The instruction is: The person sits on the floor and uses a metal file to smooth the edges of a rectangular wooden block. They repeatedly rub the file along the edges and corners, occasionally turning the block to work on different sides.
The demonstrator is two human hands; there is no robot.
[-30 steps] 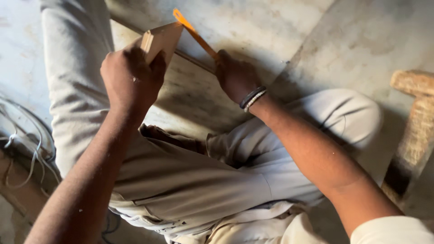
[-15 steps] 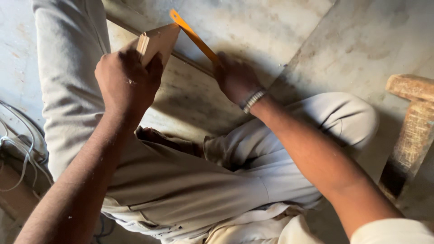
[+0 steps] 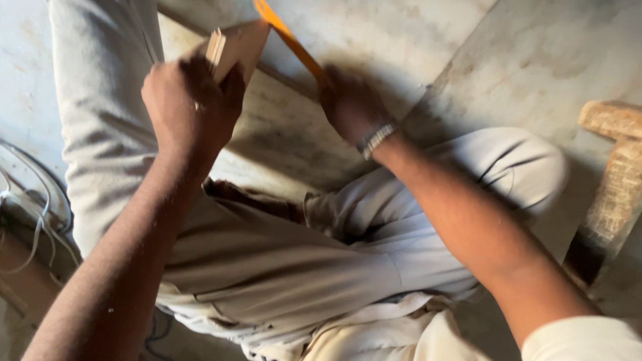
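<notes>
Above the bent knee (image 3: pixel 521 167), the left hand (image 3: pixel 190 107) clenches a small wooden block (image 3: pixel 237 47); just right of the block, the right hand (image 3: pixel 351 103) grips an orange tool (image 3: pixel 287 37) touching it.

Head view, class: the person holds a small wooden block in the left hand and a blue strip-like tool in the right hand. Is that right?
Not quite. In the head view the tool in the right hand is orange, not blue. The left hand does hold the small wooden block.
</notes>
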